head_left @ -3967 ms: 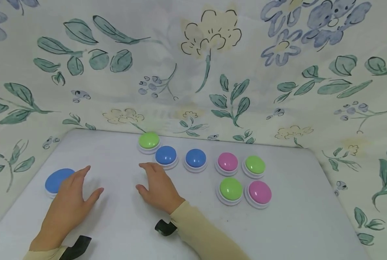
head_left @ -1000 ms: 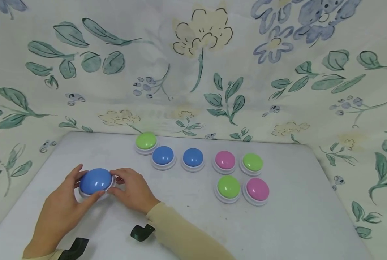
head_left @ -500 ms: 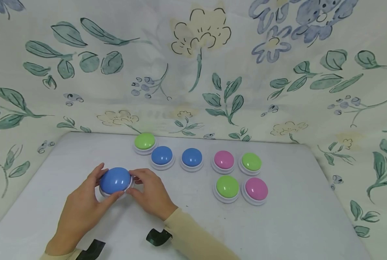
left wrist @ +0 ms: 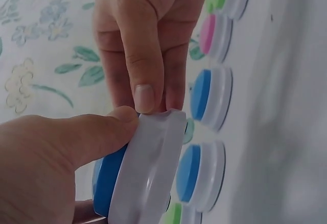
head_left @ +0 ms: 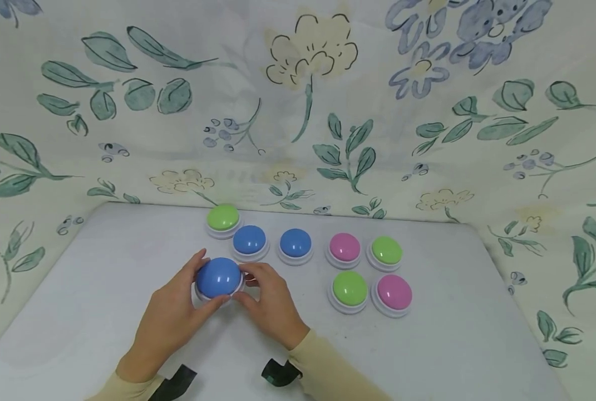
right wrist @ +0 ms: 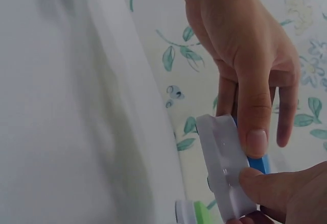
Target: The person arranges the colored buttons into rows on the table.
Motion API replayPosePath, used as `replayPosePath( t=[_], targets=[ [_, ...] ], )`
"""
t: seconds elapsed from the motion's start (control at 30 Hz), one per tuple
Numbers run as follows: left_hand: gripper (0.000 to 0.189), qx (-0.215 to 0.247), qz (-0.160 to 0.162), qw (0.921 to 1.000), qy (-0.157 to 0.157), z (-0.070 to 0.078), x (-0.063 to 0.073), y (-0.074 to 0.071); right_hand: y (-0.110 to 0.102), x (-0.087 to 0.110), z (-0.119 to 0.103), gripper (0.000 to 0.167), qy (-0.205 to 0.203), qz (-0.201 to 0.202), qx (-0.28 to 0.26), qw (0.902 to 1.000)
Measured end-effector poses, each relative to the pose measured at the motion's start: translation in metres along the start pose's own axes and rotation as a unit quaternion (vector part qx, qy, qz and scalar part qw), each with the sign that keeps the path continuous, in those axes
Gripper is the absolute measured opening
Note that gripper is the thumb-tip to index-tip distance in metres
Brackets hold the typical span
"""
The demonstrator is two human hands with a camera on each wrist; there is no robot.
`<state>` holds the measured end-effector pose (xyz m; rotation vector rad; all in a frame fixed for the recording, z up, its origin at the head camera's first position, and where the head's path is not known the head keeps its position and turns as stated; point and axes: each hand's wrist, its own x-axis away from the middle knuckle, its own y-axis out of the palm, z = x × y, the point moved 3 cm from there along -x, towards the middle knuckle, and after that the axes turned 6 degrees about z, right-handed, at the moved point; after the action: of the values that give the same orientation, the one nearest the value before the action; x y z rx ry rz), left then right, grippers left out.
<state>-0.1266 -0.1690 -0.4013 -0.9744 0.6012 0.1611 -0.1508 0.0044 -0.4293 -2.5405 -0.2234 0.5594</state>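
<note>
A blue domed push button [head_left: 219, 277] with a white round base is held between both hands, in front of the row of buttons. My left hand [head_left: 170, 314] grips its left side, thumb at the near edge. From the right, my right hand [head_left: 275, 306] pinches the rim between thumb and fingers. Both wrist views show the white base [left wrist: 148, 168] raised off the table, with the thumbs on its edge. Just behind it stand a blue button [head_left: 249, 239] and a green button [head_left: 223, 217], close together.
Farther right on the white table [head_left: 458, 334] stand another blue button [head_left: 295, 243], a pink one [head_left: 345, 247] and a green one [head_left: 387, 250]. Nearer are a green button [head_left: 350, 288] and a pink button [head_left: 395, 292]. Floral cloth [head_left: 257, 184] rises behind the table.
Four seconds ago the blue button was at the far left by my left hand, and my right hand held nothing. Both hands have since gripped it and carried it right.
</note>
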Motion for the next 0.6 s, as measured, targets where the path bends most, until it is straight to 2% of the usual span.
replayPosePath(
  t=[0.23,0.47,0.6],
  targets=[
    [0.095,0.015,-0.019,0.9997,0.003,0.014,-0.003,0.015,-0.018,0.01,0.006,0.048,0.001,0.016,0.031,0.9994],
    [0.095,0.033,-0.052,0.9981,-0.003,0.025,-0.006,0.033,-0.034,0.021,0.017,0.047,0.025,0.022,0.035,0.9988],
    [0.095,0.037,-0.061,0.9974,0.004,0.031,-0.006,0.044,-0.042,0.027,0.024,0.047,0.023,0.033,0.044,0.9982]
  ],
)
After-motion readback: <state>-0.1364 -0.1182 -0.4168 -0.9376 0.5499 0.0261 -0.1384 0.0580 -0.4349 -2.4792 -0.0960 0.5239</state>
